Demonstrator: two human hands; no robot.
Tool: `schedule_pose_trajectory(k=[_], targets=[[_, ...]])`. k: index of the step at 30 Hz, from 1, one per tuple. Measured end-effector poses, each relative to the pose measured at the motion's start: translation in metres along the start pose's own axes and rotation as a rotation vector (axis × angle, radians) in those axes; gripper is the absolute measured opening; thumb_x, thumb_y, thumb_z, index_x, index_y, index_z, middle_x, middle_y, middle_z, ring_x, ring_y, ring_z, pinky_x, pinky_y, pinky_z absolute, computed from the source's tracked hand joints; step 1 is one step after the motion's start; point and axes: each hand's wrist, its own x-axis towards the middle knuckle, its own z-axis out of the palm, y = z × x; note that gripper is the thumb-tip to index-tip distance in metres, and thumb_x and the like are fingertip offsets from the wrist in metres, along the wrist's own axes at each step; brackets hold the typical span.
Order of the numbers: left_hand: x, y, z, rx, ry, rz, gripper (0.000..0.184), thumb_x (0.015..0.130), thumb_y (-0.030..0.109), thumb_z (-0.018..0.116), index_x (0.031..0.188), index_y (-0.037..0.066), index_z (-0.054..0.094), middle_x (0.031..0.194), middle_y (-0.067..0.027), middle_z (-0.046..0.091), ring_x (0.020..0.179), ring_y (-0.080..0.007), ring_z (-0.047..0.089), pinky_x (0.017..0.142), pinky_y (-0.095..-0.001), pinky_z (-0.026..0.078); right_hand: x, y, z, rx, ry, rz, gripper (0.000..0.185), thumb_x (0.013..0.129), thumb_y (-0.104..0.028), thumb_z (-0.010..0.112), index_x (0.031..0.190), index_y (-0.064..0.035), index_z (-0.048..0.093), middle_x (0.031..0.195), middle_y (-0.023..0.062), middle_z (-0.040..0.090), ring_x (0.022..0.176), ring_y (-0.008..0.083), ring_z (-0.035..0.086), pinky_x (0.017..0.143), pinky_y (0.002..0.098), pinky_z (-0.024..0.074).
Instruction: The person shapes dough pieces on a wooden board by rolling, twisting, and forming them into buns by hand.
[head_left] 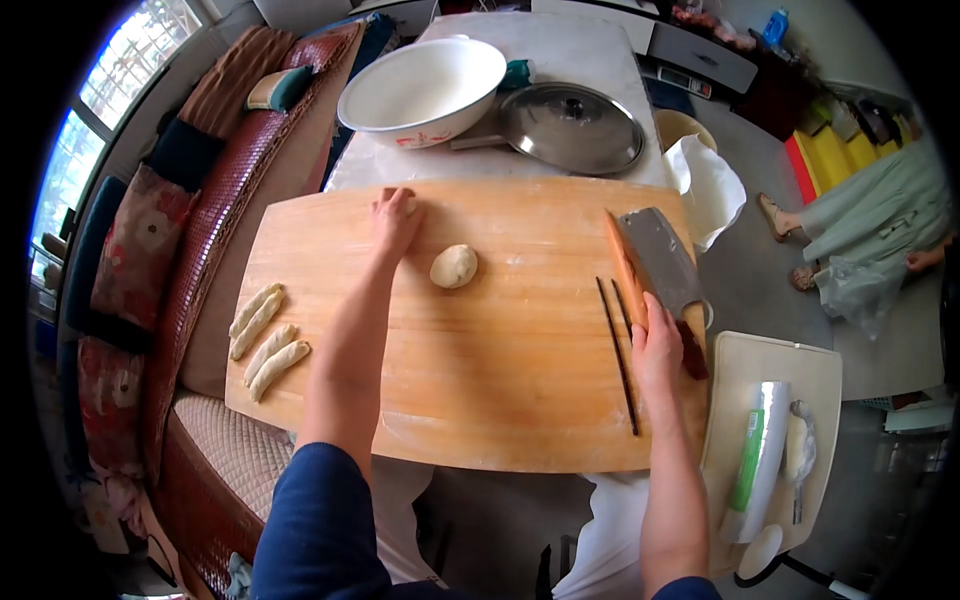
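My right hand is closed round the near end of a wooden rolling pin, which lies along the right side of the cutting board. Against the pin rests a cleaver with a dark handle. Two dark chopsticks lie just left of my right hand. Near the board's far edge, my left hand has its fingers curled down; a bit of something pale shows beside them, too hidden to name. A round ball of dough sits to its right. Several twisted dough strips lie at the board's left.
Beyond the board stand a white basin and a lidded pan. At right, a beige stool carries a roll of plastic wrap. Another person's hand is by a plastic bag. A sofa runs along the left.
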Motion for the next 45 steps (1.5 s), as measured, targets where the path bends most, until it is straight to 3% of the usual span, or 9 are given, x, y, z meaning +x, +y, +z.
schedule_pose_trajectory(k=[3, 5, 11, 16, 24, 31, 37, 42, 45], targets=[[-0.001, 0.048, 0.016, -0.256, -0.111, 0.008, 0.025, 0.074, 0.021, 0.074, 0.097, 0.013, 0.071, 0.112, -0.0115, 0.063, 0.113, -0.0326, 0.055, 0.098, -0.0459, 0.043, 0.002, -0.008, -0.002, 0.038, -0.016, 0.052, 0.053, 0.085, 0.000, 0.065, 0.136, -0.0064, 0.052, 0.124, 0.0220, 0.061, 0.113, 0.0404, 0.059, 0.095, 0.0438, 0.0494], [-0.004, 0.075, 0.029, -0.207, -0.123, 0.365, 0.025, 0.074, 0.022, 0.072, 0.098, 0.014, 0.071, 0.113, -0.0120, 0.063, 0.108, -0.0361, 0.057, 0.090, -0.0432, 0.050, 0.002, -0.005, 0.001, 0.038, -0.009, 0.039, 0.053, 0.085, 0.000, 0.065, 0.136, -0.0067, 0.053, 0.125, 0.0222, 0.061, 0.114, 0.0399, 0.059, 0.095, 0.0433, 0.0491], [-0.026, 0.002, -0.018, 0.001, -0.167, 0.072, 0.024, 0.072, 0.018, 0.072, 0.096, 0.016, 0.070, 0.110, -0.0126, 0.063, 0.108, -0.0334, 0.057, 0.097, -0.0453, 0.045, 0.004, 0.011, 0.007, 0.019, -0.005, -0.043, 0.050, 0.087, -0.001, 0.063, 0.135, -0.0053, 0.052, 0.127, 0.0231, 0.060, 0.115, 0.0405, 0.058, 0.095, 0.0438, 0.0487], [-0.156, -0.028, -0.114, 0.035, -0.162, 0.115, 0.020, 0.072, 0.015, 0.073, 0.091, 0.012, 0.067, 0.103, -0.0122, 0.063, 0.105, -0.0324, 0.058, 0.096, -0.0442, 0.043, 0.004, 0.009, 0.009, -0.006, -0.012, -0.069, 0.054, 0.085, -0.001, 0.065, 0.137, -0.0065, 0.051, 0.126, 0.0209, 0.060, 0.115, 0.0396, 0.058, 0.095, 0.0435, 0.0485], [-0.325, 0.109, -0.179, -0.110, -0.166, 0.016, 0.040, 0.066, 0.007, 0.081, 0.104, 0.009, 0.068, 0.117, -0.0157, 0.060, 0.110, -0.0356, 0.054, 0.094, -0.0463, 0.047, -0.005, 0.012, 0.014, -0.009, 0.042, -0.139, 0.058, 0.083, -0.001, 0.066, 0.138, -0.0077, 0.049, 0.121, 0.0198, 0.061, 0.113, 0.0390, 0.057, 0.095, 0.0442, 0.0477], [-0.283, 0.126, -0.143, -0.205, -0.133, 0.258, 0.033, 0.072, 0.004, 0.075, 0.104, 0.006, 0.066, 0.115, -0.0162, 0.059, 0.105, -0.0361, 0.056, 0.088, -0.0436, 0.050, -0.009, 0.008, 0.019, -0.089, 0.028, -0.107, 0.060, 0.080, -0.002, 0.069, 0.137, -0.0078, 0.050, 0.118, 0.0184, 0.062, 0.113, 0.0379, 0.057, 0.094, 0.0456, 0.0481], [-0.215, 0.042, -0.133, -0.003, 0.130, -0.085, 0.029, 0.077, 0.014, 0.078, 0.103, 0.006, 0.068, 0.109, -0.0142, 0.061, 0.103, -0.0346, 0.055, 0.088, -0.0418, 0.048, -0.003, 0.006, 0.019, -0.022, 0.037, -0.066, 0.059, 0.079, -0.001, 0.070, 0.134, -0.0070, 0.053, 0.116, 0.0187, 0.063, 0.112, 0.0381, 0.057, 0.094, 0.0454, 0.0482], [-0.198, 0.060, -0.142, -0.089, -0.102, -0.223, 0.028, 0.093, 0.030, 0.063, 0.108, 0.008, 0.068, 0.114, -0.0126, 0.061, 0.107, -0.0328, 0.056, 0.090, -0.0448, 0.047, -0.002, 0.004, 0.013, -0.068, 0.056, -0.105, 0.055, 0.081, 0.000, 0.067, 0.133, -0.0056, 0.052, 0.119, 0.0171, 0.062, 0.112, 0.0369, 0.057, 0.095, 0.0443, 0.0484], [-0.189, 0.046, -0.127, 0.147, -0.142, -0.069, 0.039, 0.098, 0.037, 0.052, 0.125, 0.009, 0.061, 0.136, -0.0114, 0.056, 0.127, -0.0328, 0.050, 0.104, -0.0435, 0.042, -0.003, 0.003, 0.010, -0.067, 0.053, -0.102, 0.053, 0.083, -0.001, 0.067, 0.133, -0.0059, 0.051, 0.120, 0.0165, 0.062, 0.113, 0.0363, 0.057, 0.095, 0.0444, 0.0485]])
